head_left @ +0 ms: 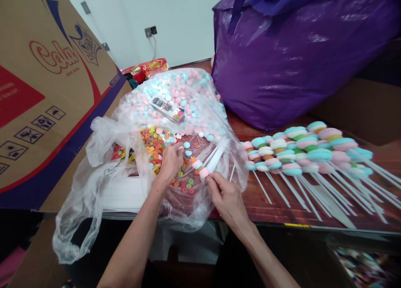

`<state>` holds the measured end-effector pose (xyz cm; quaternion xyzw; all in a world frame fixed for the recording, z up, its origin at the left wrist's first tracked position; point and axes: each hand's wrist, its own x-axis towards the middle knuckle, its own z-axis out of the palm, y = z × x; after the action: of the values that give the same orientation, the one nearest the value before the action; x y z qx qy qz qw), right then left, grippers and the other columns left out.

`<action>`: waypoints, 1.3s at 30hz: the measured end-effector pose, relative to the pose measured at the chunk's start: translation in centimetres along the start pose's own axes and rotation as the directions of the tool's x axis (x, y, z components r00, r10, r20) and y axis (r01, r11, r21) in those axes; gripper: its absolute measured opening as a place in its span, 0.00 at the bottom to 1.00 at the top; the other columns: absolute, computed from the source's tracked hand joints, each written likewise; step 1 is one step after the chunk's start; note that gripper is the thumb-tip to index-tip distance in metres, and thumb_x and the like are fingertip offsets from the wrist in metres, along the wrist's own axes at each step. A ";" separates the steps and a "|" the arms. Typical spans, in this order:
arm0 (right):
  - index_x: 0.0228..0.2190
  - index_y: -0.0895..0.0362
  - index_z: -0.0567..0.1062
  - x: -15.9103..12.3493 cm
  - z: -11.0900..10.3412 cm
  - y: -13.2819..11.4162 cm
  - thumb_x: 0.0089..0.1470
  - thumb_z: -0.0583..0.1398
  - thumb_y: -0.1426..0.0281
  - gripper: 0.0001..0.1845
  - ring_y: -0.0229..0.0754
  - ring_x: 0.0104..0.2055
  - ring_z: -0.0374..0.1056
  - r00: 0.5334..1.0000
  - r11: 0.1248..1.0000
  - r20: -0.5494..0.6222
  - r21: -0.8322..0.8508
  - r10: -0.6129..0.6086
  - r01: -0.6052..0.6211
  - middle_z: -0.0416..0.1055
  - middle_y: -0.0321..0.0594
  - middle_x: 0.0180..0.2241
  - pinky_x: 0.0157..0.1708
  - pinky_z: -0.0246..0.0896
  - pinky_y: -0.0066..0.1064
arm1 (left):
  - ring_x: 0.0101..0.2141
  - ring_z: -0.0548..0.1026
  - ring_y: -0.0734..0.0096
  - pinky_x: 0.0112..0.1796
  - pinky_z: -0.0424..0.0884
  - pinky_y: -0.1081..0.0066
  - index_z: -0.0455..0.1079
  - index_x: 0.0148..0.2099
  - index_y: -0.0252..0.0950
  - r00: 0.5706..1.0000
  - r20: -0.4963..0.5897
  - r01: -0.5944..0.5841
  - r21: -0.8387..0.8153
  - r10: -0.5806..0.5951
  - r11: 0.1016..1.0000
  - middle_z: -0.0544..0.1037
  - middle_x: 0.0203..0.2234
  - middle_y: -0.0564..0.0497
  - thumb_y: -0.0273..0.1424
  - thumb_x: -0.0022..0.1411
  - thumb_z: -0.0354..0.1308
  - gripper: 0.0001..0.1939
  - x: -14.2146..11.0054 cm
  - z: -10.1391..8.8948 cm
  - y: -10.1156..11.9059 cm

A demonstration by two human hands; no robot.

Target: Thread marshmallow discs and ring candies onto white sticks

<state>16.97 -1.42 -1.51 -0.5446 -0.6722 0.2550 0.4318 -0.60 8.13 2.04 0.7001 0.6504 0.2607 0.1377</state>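
Observation:
My right hand [227, 198] pinches the near end of a candy skewer [197, 164] threaded with pink, blue and white marshmallows and orange gummy rings. Its stick is mostly hidden. Just left of it, my left hand [171, 160] is closed, with a pale pink marshmallow [181, 148] at its fingertips. Loose blue marshmallows [187, 145] lie beside those fingers. Colourful gummy rings [151, 148] are heaped under and around the left hand on clear plastic. White sticks [214, 157] lie behind the right hand. A big clear bag of pink, blue and white marshmallows [191, 87] stands beyond both hands.
Finished-looking marshmallow skewers [294, 154] are stacked on the wooden table [250, 213] at right. A purple bag [282, 66] rises behind them. A large cardboard box [78, 83] leans in from the left. A printed packet [167, 108] rests on the marshmallow bag.

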 end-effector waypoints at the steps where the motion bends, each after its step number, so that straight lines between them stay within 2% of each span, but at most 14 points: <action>1: 0.28 0.55 0.71 0.0 0.0 0.0 0.64 0.53 0.67 0.14 0.34 0.19 0.59 1.000 1.000 -0.002 -0.001 -0.001 0.001 0.61 0.29 0.18 0.22 0.50 0.26 | 0.36 0.74 0.64 0.41 0.68 0.67 0.78 0.47 0.36 1.000 -0.020 -0.014 0.024 0.014 1.000 0.76 0.34 0.47 0.26 0.65 0.50 0.16 0.1 0.1 0.1; 5: 0.28 0.56 0.72 0.1 0.0 0.0 0.64 0.53 0.68 0.14 0.34 0.19 0.58 1.000 1.000 -0.012 -0.004 -0.013 0.013 0.62 0.29 0.18 0.23 0.50 0.26 | 0.40 0.74 0.62 0.43 0.68 0.66 0.77 0.51 0.37 0.997 -0.035 -0.073 0.069 0.076 0.995 0.77 0.39 0.44 0.25 0.66 0.50 0.17 0.3 1.2 0.7; 9: 0.28 0.56 0.73 0.0 0.0 0.0 0.64 0.53 0.67 0.14 0.34 0.19 0.58 1.000 1.000 -0.015 0.002 -0.010 0.010 0.61 0.29 0.18 0.23 0.50 0.26 | 0.41 0.75 0.65 0.43 0.69 0.69 0.78 0.44 0.36 0.993 0.010 -0.121 0.034 0.121 0.992 0.78 0.39 0.45 0.25 0.67 0.50 0.15 0.5 2.1 0.5; 13: 0.29 0.56 0.73 0.0 0.0 0.0 0.64 0.53 0.68 0.14 0.34 0.19 0.58 1.000 1.000 -0.020 -0.004 -0.007 0.007 0.62 0.30 0.18 0.23 0.50 0.26 | 0.40 0.75 0.66 0.43 0.69 0.70 0.77 0.39 0.35 0.986 0.031 -0.162 -0.016 0.162 0.987 0.78 0.38 0.45 0.25 0.68 0.49 0.14 0.0 2.2 0.2; 16: 0.29 0.56 0.73 0.0 0.0 -0.1 0.64 0.53 0.68 0.14 0.34 0.19 0.58 1.000 1.000 -0.013 0.002 -0.002 0.002 0.62 0.30 0.18 0.22 0.50 0.26 | 0.43 0.75 0.65 0.45 0.70 0.69 0.77 0.43 0.35 0.979 0.029 -0.201 -0.031 0.201 0.979 0.77 0.40 0.44 0.23 0.66 0.49 0.14 -0.6 2.2 0.1; 21: 0.29 0.55 0.73 0.0 0.0 -0.1 0.64 0.53 0.67 0.13 0.34 0.19 0.58 1.000 1.000 -0.012 -0.004 0.008 -0.008 0.62 0.30 0.18 0.22 0.50 0.26 | 0.47 0.72 0.64 0.49 0.70 0.67 0.75 0.52 0.38 0.962 0.022 -0.274 0.033 0.274 0.961 0.76 0.44 0.44 0.17 0.60 0.48 0.23 -1.1 2.7 -0.3; 30: 0.29 0.56 0.73 0.0 0.0 0.1 0.64 0.53 0.67 0.14 0.34 0.20 0.58 1.000 1.000 -0.009 -0.016 0.012 -0.012 0.62 0.30 0.18 0.23 0.50 0.26 | 0.45 0.72 0.60 0.46 0.70 0.64 0.75 0.51 0.37 0.958 0.117 -0.280 0.175 0.263 0.944 0.76 0.42 0.43 0.20 0.63 0.49 0.19 -1.0 2.5 -0.3; 33: 0.29 0.56 0.73 0.0 0.0 0.0 0.64 0.53 0.67 0.13 0.35 0.20 0.59 1.000 1.000 -0.001 -0.015 0.015 -0.015 0.62 0.30 0.18 0.23 0.50 0.26 | 0.44 0.73 0.60 0.45 0.71 0.65 0.76 0.51 0.37 0.955 0.146 -0.277 0.123 0.259 0.953 0.76 0.41 0.43 0.19 0.61 0.50 0.21 -1.0 2.1 0.2; 36: 0.28 0.55 0.73 0.0 0.0 0.0 0.64 0.53 0.67 0.14 0.35 0.20 0.59 1.000 1.000 -0.007 -0.014 0.011 -0.011 0.62 0.30 0.18 0.23 0.50 0.27 | 0.43 0.74 0.61 0.45 0.71 0.65 0.77 0.49 0.37 0.981 0.087 -0.172 -0.005 0.172 0.985 0.77 0.40 0.43 0.19 0.60 0.51 0.20 -1.0 2.0 0.4; 38: 0.28 0.55 0.72 0.0 0.0 0.0 0.64 0.53 0.67 0.14 0.35 0.19 0.58 1.000 1.000 -0.010 -0.013 0.008 -0.008 0.61 0.29 0.17 0.22 0.50 0.27 | 0.41 0.75 0.62 0.45 0.71 0.65 0.78 0.47 0.36 0.997 0.016 -0.067 -0.204 0.072 0.977 0.78 0.39 0.45 0.21 0.59 0.53 0.17 -1.1 2.2 0.2; 39: 0.28 0.55 0.73 -0.1 0.0 0.1 0.64 0.53 0.67 0.14 0.35 0.19 0.58 1.000 1.000 -0.010 -0.013 0.006 -0.007 0.61 0.29 0.17 0.22 0.50 0.27 | 0.40 0.75 0.64 0.44 0.71 0.65 0.78 0.46 0.35 1.000 0.000 -0.011 -0.346 0.012 0.938 0.79 0.38 0.46 0.23 0.59 0.55 0.15 -1.1 2.3 0.1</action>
<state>17.01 -1.45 -1.56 -0.5508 -0.6700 0.2494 0.4306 0.67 7.38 -0.02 0.6690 0.5903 0.3710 0.2577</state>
